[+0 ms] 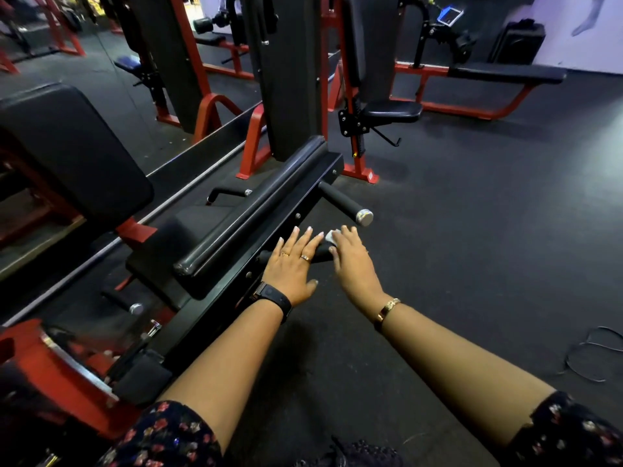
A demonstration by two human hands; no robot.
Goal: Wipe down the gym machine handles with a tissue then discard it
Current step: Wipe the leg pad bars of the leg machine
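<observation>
The right hand (352, 261) is curled down over the end of a short black handle (320, 254) on the gym machine, and it holds a white tissue (332, 235). Only a small bit of tissue peeks out past the fingertips. The left hand (295, 264) lies flat and open on the same handle, just beside the grip, and holds nothing.

The tissue is small. I think it could slip out or tear if the hand rubs hard. Then bare skin would wipe the handle.

Farther out from the grip is another handle with a shiny cap (345, 203). It may get missed.

Most of the tissue is hidden. The handle's end is covered too. I see no bin.
</observation>
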